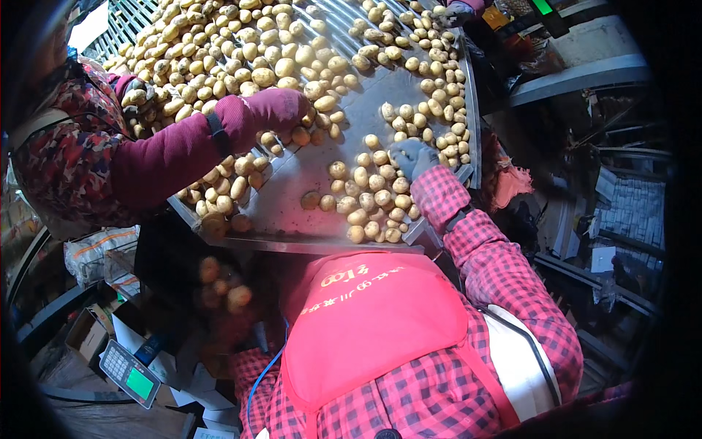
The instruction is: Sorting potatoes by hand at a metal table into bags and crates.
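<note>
My right hand (414, 158), in a grey-blue glove, is at the right side of the metal sorting table (285, 192). Its fingers touch a cluster of potatoes (378, 189); whether they grip one is hidden. My left hand is not in view; only its checked sleeve (252, 367) shows low in the picture. Beyond that sleeve, several blurred potatoes (225, 288) appear in the dark area below the table's front edge. More potatoes (447, 104) line the right rim, and a large heap (236, 49) covers the far left.
A co-worker's maroon sleeve (181, 151) reaches across the table from the left, with one gloved hand (134, 99) at the heap. Another person's gloved hand (458, 13) is at the far right corner. A scale display (130, 373) and cardboard boxes (90, 340) stand lower left.
</note>
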A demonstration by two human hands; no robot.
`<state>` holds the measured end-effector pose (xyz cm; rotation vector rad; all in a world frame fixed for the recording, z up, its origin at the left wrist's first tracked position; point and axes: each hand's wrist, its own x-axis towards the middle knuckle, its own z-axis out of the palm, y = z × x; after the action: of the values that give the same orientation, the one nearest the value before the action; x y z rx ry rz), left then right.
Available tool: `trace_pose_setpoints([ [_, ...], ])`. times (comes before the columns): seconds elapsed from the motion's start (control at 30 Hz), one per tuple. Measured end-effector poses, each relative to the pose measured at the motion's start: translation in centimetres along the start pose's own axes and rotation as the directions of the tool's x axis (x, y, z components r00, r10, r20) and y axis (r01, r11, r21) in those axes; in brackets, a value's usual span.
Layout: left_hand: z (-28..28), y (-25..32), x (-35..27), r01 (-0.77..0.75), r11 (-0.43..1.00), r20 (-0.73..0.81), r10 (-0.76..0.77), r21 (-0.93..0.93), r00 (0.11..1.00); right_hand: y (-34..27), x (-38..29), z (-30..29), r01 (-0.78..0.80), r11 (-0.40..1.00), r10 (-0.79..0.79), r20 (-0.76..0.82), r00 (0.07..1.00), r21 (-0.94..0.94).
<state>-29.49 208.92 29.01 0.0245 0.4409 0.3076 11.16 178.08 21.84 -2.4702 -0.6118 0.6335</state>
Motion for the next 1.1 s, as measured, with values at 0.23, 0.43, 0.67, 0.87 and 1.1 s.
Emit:
trace_pose_setpoints([
  [0.23, -10.4, 10.5, -4.8, -0.314, 0.839, -0.488, 0.521, 0.444, 0.700, 2.3, -0.3, 4.4, 0.247, 0.872, -0.316, -0.101, 0.943, -0.423],
  [0.43, -12.7, 10.0, -2.6, -0.271, 0.648, -0.345, 0.658, 0.712, 0.669, -1.4, 0.9, 1.7, 0.097, 0.988, -0.100, -0.018, 0.995, -0.121],
  [0.67, -1.8, -3.1, 9.5, 0.081, 0.883, -0.214, 0.022, 0.462, 0.977, -7.9, -0.6, 4.2, 0.357, 0.926, -0.372, -0.139, 0.918, -0.125],
  [0.87, 0.9, -10.4, 12.8, 0.291, 0.847, -0.288, -0.172, 0.445, 0.942, -12.8, 0.6, 6.7, 0.375, 0.805, -0.183, 0.408, 0.894, -0.460],
  [1.1, 1.0, -13.5, 12.9, 0.426, 0.867, -0.377, -0.315, 0.259, 0.871, -10.8, -3.4, 6.9, 0.455, 0.850, -0.511, 0.207, 0.834, 0.266],
])
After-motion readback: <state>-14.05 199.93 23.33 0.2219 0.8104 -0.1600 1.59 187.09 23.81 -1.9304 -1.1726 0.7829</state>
